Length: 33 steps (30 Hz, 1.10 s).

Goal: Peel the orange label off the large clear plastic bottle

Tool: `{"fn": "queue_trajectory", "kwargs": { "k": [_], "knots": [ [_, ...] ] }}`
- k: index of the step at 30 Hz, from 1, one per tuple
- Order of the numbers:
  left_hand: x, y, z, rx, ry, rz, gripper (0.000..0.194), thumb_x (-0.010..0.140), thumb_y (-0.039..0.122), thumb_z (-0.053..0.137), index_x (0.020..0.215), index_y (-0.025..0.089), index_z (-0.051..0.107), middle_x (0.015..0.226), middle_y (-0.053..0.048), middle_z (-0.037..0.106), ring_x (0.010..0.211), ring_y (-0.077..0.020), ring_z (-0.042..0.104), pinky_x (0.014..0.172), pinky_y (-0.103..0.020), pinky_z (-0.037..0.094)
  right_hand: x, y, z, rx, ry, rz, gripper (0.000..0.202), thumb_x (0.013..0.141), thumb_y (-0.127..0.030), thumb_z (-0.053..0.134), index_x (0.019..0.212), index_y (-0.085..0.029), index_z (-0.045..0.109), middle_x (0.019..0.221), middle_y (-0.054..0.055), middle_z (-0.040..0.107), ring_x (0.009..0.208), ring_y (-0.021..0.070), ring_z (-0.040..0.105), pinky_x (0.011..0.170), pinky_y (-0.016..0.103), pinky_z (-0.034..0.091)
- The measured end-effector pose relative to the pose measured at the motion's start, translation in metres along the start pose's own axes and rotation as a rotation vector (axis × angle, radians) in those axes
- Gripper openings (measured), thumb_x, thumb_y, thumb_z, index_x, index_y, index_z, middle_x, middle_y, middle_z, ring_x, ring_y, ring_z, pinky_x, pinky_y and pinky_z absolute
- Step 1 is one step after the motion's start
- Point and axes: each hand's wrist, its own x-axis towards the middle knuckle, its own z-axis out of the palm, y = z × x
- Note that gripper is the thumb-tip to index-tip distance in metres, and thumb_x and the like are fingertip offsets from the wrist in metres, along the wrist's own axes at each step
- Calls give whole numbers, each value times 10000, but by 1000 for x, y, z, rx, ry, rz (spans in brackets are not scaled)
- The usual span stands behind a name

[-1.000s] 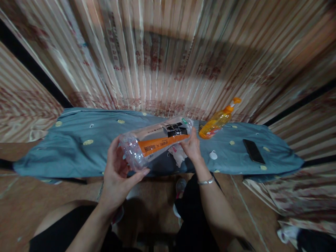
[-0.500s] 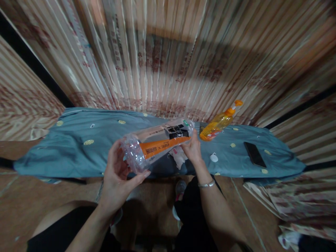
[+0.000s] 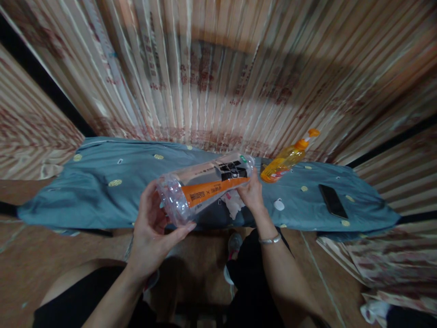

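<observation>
A large clear plastic bottle (image 3: 211, 184) with an orange and black label lies tilted in the air between my hands, over the cloth. Around its ridged base curves my left hand (image 3: 153, 228), thumb below and fingers on the far side. My right hand (image 3: 251, 191) grips the other end, where the neck is hidden by the fingers. Just under the bottle, near my right wrist, rests a crumpled whitish wrapper or tissue (image 3: 234, 205). To the right stands a pump bottle (image 3: 285, 161) of yellow-orange liquid with an orange pump head.
A blue-green cloth with yellow prints (image 3: 95, 191) covers the narrow table. On its right side lie a black phone (image 3: 332, 201) and a small white round piece (image 3: 279, 204). Patterned curtains (image 3: 211, 82) hang behind, with dark frame bars (image 3: 44, 82) at both sides.
The view has shifted very slightly. Both hands keep the same hold on the bottle, and nothing else has visibly moved.
</observation>
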Motion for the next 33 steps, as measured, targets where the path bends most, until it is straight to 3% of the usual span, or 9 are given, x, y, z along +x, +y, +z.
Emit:
{"fn": "queue_trajectory", "kwargs": {
  "k": [33],
  "knots": [
    [-1, 6, 0, 4, 23, -27, 970, 494, 206, 926, 1360, 284, 494, 1407, -101, 611, 1235, -359, 636, 801, -369, 646, -3, -2, -2, 10, 0, -46, 693, 802, -429, 695, 1403, -209, 428, 1278, 133, 691, 1113, 336, 708, 943, 471, 577]
  ]
}}
